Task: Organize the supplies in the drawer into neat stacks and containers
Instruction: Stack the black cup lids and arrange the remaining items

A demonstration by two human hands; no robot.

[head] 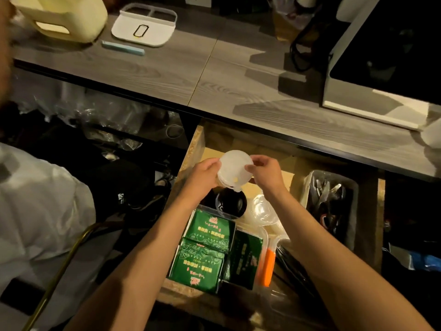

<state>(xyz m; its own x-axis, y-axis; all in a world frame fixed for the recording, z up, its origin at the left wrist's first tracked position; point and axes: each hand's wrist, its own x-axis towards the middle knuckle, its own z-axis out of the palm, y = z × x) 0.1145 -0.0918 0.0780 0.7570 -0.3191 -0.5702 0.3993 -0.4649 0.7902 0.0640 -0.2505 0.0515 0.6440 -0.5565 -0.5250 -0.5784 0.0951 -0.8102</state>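
Translucent white plastic lids (235, 168), a small stack, are held above the open drawer (253, 144), left hand (205, 172) and right hand (263, 172) both pinching its rim; stacking is under way, and setting it down squarely seems next.

Drawer (198, 142) back end hidden under bench (214, 75). Black lid (232, 204) partly covered by held white lids (235, 168). Green packet (210, 226) print too small to read. Cutlery bin (307, 187) contents dark, unclear. Monitor (393, 56) cut off at right edge.
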